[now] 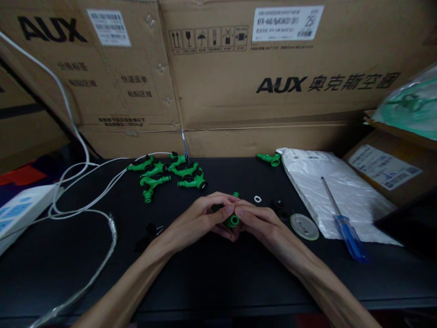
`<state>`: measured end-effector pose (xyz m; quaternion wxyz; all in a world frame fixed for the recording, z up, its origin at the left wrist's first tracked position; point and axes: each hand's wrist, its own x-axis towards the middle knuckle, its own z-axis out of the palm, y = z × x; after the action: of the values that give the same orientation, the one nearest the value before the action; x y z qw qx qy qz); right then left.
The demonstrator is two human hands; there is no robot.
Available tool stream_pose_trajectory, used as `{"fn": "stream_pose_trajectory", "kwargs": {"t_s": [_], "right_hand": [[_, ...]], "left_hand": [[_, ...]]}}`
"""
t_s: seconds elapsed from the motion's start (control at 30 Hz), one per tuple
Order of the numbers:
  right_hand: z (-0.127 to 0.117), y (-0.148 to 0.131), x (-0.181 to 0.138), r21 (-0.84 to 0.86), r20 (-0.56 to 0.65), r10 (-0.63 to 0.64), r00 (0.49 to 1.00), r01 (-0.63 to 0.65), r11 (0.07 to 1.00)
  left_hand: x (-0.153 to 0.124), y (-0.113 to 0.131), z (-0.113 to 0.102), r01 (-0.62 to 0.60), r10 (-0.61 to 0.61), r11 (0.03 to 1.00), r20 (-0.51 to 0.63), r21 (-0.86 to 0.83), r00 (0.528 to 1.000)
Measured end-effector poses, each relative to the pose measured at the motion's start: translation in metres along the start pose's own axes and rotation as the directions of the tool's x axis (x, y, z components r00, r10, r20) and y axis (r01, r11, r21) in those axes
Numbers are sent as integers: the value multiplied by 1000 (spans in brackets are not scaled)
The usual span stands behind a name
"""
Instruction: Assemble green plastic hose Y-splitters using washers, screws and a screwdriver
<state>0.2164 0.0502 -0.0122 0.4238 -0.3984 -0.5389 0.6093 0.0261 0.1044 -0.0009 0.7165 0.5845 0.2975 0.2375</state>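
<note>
green plastic shows between the fingertips, where a small tubular fitting (232,221) is held over the black tabletop (211,282). it is pinched by the thumb and curled fingers of the left hand (205,214) and by those of the right hand (261,221), the fingertips being brought together around it. behind them, large brown cardboard boxes (218,100) printed with black lettering are stood upright; what is contained in them cannot be seen. at the right, a flat white plastic mailing bag (307,177) is laid on the tabletop, its contents hidden, and is crossed by a blue-handled screwdriver (350,234). beside it, a smaller brown cardboard box (365,157) with a white label is topped by a clear plastic bag (414,102), through which green material is seen. branched green plastic fittings (193,182) are clustered at the left, outside any container.
</note>
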Motion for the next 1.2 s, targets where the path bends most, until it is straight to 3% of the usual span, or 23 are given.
{"fn": "stream_pose_trajectory", "kwargs": {"t_s": [0.23, 0.33, 0.4, 0.43, 0.57, 0.67, 0.77, 0.87, 0.93, 1.0, 1.1, 1.13, 1.2], "right_hand": [[3, -2, 0, -54, -6, -70, 998, 70, 996], [2, -4, -2, -90, -53, -97, 994, 92, 992], [0, -3, -3, -94, -71, -129, 989, 122, 988], [0, -2, -3, -69, -64, -147, 987, 142, 987], [0, 4, -5, 111, -52, -181, 982, 185, 976], [0, 5, -3, 199, -134, -152, 979, 177, 964], [-1, 3, -1, 154, -147, -67, 987, 89, 984], [-2, -2, 0, 9, -35, 25, 999, -24, 1000], [-5, -7, -2, 7, -27, -15, 1000, 15, 1000], [-11, -13, -4, 123, -178, -162, 971, 185, 975], [-20, -20, -5, 233, -510, -308, 803, 474, 849], [-22, -21, -4, 241, -565, -306, 766, 508, 827], [-25, -21, -3, 275, -580, -261, 772, 487, 829]], "left_hand": [[0, 6, 5, -90, 100, 986, -66, 140, 993], [1, 6, 2, -140, 240, 932, -282, 333, 929], [3, 2, -3, -74, 278, 893, -415, 444, 866], [5, 1, -6, -39, 269, 883, -437, 468, 858], [9, -1, -8, -48, 164, 938, -318, 343, 934], [7, 4, -3, -66, 126, 980, -326, 188, 937], [6, 7, 1, -133, 173, 980, -304, 149, 937], [6, 6, -2, -202, 246, 962, -265, 181, 932], [8, 3, -6, -220, 274, 955, -306, 202, 912], [10, 0, -9, -201, 284, 944, -330, 263, 900], [15, -7, -7, -101, 241, 869, -237, 484, 941], [17, -10, -3, -79, 230, 813, -194, 576, 954], [24, -14, 6, -81, 233, 678, -109, 731, 966]]}}
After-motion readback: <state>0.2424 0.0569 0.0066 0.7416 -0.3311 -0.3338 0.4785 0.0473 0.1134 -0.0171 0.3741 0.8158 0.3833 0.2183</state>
